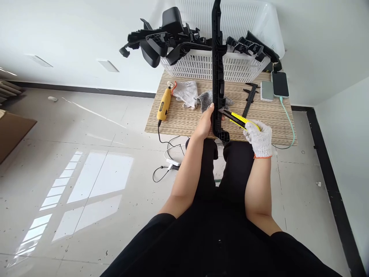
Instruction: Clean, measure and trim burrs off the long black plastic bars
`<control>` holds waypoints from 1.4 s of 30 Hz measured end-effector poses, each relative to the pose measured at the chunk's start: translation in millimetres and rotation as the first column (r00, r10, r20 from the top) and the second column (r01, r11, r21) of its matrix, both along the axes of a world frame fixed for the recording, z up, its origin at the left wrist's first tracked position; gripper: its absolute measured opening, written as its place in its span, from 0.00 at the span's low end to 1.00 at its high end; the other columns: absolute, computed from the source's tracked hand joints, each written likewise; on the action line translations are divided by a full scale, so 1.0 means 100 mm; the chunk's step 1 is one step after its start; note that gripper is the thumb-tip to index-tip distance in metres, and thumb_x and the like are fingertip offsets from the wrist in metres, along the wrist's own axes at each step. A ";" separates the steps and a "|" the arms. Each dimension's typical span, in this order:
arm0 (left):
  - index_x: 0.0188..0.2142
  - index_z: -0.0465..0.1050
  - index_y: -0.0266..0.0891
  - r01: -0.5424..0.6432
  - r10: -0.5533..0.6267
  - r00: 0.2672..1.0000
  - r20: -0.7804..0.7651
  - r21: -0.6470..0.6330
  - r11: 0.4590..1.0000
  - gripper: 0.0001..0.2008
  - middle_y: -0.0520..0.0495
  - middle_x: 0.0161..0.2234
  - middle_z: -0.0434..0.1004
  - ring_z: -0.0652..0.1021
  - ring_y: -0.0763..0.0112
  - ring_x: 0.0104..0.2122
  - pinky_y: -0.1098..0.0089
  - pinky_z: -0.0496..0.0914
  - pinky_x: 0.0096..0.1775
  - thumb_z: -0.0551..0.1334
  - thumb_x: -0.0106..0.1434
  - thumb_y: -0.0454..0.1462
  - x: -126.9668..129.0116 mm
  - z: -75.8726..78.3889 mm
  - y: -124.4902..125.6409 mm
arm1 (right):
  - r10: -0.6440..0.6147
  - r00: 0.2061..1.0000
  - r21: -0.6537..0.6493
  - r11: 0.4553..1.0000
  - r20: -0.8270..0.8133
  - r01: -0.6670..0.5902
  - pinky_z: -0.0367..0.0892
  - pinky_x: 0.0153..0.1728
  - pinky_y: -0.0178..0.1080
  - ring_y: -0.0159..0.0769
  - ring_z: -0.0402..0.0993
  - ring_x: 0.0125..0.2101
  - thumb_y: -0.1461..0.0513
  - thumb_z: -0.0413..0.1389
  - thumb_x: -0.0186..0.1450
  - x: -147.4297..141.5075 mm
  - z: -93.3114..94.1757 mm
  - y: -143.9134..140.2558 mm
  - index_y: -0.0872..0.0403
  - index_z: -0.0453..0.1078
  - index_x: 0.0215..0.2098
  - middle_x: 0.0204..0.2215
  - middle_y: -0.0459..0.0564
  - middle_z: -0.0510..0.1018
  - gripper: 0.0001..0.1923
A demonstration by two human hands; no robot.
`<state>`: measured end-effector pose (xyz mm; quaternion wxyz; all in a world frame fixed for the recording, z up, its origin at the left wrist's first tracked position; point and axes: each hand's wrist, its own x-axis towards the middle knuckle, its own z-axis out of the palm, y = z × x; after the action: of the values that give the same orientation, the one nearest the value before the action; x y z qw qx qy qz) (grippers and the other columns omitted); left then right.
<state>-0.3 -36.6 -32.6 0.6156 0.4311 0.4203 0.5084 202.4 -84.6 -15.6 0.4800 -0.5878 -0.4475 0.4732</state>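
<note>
My bare left hand [205, 122] grips a long black plastic trim part [218, 73] near its lower end; the part stands lengthwise in front of me, reaching up past the basket's rim. In a white knit glove, my right hand [260, 138] is closed round a yellow utility knife [242, 120]. The knife's blade is out, and its tip is at the right edge of the trim part, close to my left fingers. Those fingertips are partly hidden behind the part.
A white plastic basket [196, 65] holding black plastic parts [167, 38] stands at the table's back. On the wooden table [184, 125] lie a yellow rotary tool [164, 104], knit gloves [187, 92], calipers [250, 100], a grey box [266, 90] and a phone [280, 84] on a cable.
</note>
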 end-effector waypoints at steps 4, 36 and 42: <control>0.54 0.75 0.43 0.008 -0.009 1.000 0.027 0.042 0.999 0.28 0.46 0.37 0.84 0.83 0.63 0.38 0.69 0.77 0.34 0.47 0.71 0.56 0.00 -0.02 0.00 | 0.039 0.999 -0.034 0.999 0.020 -0.038 0.55 0.14 0.27 0.24 0.64 0.16 0.56 0.65 0.56 0.01 0.02 0.00 0.57 0.78 0.37 0.16 0.43 0.71 0.14; 0.53 0.76 0.43 0.019 -0.019 1.000 -0.008 0.019 1.000 0.28 0.45 0.38 0.84 0.83 0.62 0.40 0.68 0.78 0.35 0.47 0.71 0.56 -0.01 0.00 -0.01 | 0.081 0.996 -0.041 0.996 0.027 -0.080 0.54 0.14 0.27 0.23 0.62 0.16 0.55 0.63 0.57 0.01 0.04 -0.01 0.56 0.79 0.39 0.16 0.42 0.71 0.15; 0.52 0.77 0.43 0.014 -0.013 1.000 -0.004 0.026 1.000 0.29 0.45 0.35 0.84 0.83 0.61 0.39 0.67 0.78 0.37 0.47 0.71 0.57 -0.01 -0.03 0.01 | 0.027 1.000 -0.024 0.999 0.009 -0.026 0.54 0.14 0.27 0.23 0.62 0.15 0.54 0.63 0.58 0.02 0.03 -0.02 0.56 0.79 0.39 0.16 0.41 0.70 0.15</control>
<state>-1.6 -35.6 -35.4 0.6125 0.4429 0.4120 0.5088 204.4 -86.1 -13.0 0.4644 -0.5897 -0.4520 0.4819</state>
